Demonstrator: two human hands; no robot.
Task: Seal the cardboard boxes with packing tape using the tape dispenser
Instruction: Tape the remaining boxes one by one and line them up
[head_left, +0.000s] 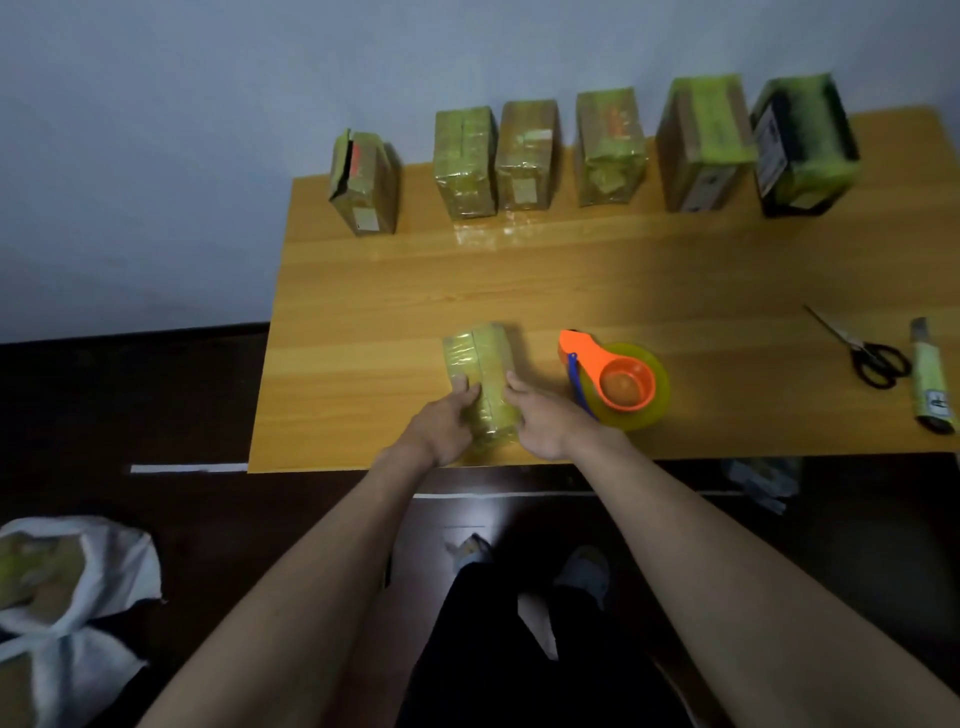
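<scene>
the person's legs and shoes (524, 561) stand on the dark floor closest to the camera, with both bare forearms reaching up over the near edge of the surface (363, 291). the left hand (447, 415) and the right hand (540, 421) each have a grip curled onto a side of the small tape-wrapped box (480, 374), thumbs lying on its top either side of the centre seam; the box sits near the front edge. this looks like steadying or turning the box between passes of tape. the next move seems to call for the right hand to let go and reach the orange tape dispenser (613, 382), which lies just beside the box on its right, nothing between them. scissors (867, 353) and a knife (930, 379) lie well apart at the right. a row of six wrapped boxes (608, 150) stands along the far edge, clear of the work. a white bag (78, 597) with more packages sits on the floor at left.
</scene>
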